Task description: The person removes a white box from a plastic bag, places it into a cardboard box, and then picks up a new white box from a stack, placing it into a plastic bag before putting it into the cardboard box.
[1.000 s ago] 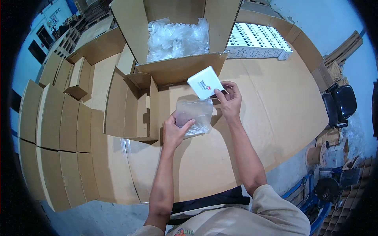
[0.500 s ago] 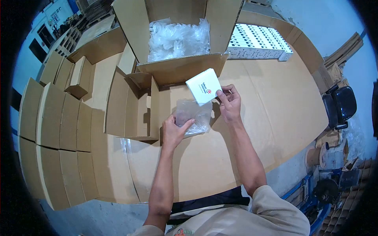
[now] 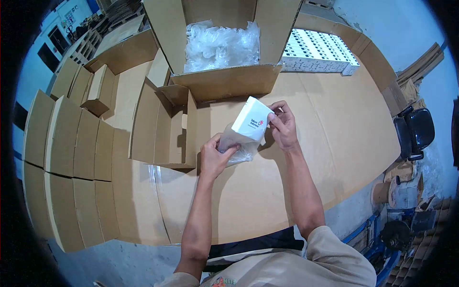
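Note:
My right hand [image 3: 284,125] grips the right end of a small white box [image 3: 252,119] with black lettering and a red logo. The box is tilted, and its lower left end sits in the mouth of a clear plastic bag [image 3: 245,152]. My left hand [image 3: 216,156] is closed on the bag, thumb over its near side. How far in the box goes is hidden by my left fingers and the bag's folds. Just left of my left hand stands an open brown carton [image 3: 190,129] with dividing walls.
A big open carton [image 3: 229,81] full of clear plastic bags [image 3: 222,45] stands at the back. Rows of white boxes [image 3: 315,50] lie at the back right. Brown cartons [image 3: 86,143] are stacked at left. A black chair [image 3: 418,126] stands beyond the cardboard-covered table [image 3: 325,143].
The white box has tipped and moved down, its lower end now entering the bag. My left hand has shifted slightly right and holds the bag around that end.

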### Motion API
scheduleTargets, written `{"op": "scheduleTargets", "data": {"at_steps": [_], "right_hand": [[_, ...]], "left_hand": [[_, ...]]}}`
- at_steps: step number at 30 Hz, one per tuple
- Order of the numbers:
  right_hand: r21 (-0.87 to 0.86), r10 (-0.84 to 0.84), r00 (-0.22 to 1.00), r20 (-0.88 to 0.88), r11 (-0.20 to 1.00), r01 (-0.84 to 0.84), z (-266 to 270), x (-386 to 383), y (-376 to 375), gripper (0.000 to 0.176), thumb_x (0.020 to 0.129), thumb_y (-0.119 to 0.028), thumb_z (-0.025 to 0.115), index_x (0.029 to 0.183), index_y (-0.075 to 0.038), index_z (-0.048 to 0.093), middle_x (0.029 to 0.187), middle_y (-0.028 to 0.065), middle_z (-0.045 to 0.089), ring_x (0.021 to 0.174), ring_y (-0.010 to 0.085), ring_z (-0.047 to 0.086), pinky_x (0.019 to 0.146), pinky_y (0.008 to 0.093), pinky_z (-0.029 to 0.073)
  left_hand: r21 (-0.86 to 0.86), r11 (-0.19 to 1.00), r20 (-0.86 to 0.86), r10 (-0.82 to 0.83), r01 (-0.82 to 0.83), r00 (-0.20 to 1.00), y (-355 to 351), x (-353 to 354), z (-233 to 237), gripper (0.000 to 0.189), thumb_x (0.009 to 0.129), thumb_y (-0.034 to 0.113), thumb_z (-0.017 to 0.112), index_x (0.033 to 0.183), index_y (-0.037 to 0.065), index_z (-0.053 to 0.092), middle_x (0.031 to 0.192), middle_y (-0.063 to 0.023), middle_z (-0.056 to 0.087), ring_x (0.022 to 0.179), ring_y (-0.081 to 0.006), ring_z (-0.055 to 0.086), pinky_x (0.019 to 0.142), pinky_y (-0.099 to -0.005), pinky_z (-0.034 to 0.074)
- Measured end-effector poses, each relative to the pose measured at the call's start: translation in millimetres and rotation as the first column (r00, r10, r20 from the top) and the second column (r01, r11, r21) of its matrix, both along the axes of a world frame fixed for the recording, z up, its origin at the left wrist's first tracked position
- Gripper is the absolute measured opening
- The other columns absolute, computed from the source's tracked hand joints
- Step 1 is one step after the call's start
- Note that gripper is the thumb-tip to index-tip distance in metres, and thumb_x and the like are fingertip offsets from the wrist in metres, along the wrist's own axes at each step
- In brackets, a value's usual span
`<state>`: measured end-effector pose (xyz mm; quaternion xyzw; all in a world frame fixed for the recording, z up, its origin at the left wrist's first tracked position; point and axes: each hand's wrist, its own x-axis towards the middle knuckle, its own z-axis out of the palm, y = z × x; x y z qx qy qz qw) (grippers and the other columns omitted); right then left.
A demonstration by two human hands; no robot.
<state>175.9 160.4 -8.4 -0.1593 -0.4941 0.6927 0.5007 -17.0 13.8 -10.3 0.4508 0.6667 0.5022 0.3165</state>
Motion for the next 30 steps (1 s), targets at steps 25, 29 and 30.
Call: {"op": "scheduleTargets", "data": {"at_steps": [25,29,30], "right_hand": [[-0.048,0.05,0.922,0.383,0.998,-0.034,19.0,-11.9,-27.7,0.061,0.092,-0.003,0.073,0.146,-0.006,0.044,0.125,0.0164,0.062,0.107,0.0184,0.065,0.085,0.0315,0.057],[-0.023,0.06,0.895,0.442,0.998,-0.056,17.6,-10.9,-44.4,0.082,0.088,0.002,0.075,0.157,-0.012,0.031,0.121,0.0228,0.065,0.106,0.0203,0.067,0.086,0.0341,0.058],[-0.028,0.066,0.892,0.447,0.998,-0.06,14.9,-11.7,-44.3,0.084,0.088,0.003,0.075,0.157,-0.013,0.029,0.118,0.0234,0.066,0.106,0.0205,0.067,0.086,0.0341,0.058]], "left_hand": [[0.09,0.988,0.386,0.083,-0.127,0.919,21.6,-3.1,-14.0,0.026,0.102,0.026,0.068,0.104,0.0,0.073,0.088,-0.0001,0.07,0.079,-0.006,0.057,0.072,-0.0262,0.047],[0.096,0.988,0.413,0.074,-0.124,0.908,21.2,0.0,-13.0,0.028,0.102,0.027,0.068,0.105,0.0,0.073,0.089,-0.0005,0.07,0.079,-0.006,0.058,0.073,-0.0263,0.048],[0.088,0.989,0.417,0.069,-0.116,0.906,19.9,0.8,-11.7,0.028,0.102,0.027,0.067,0.106,0.0,0.073,0.09,-0.0009,0.071,0.081,-0.006,0.058,0.074,-0.0262,0.048]]}}
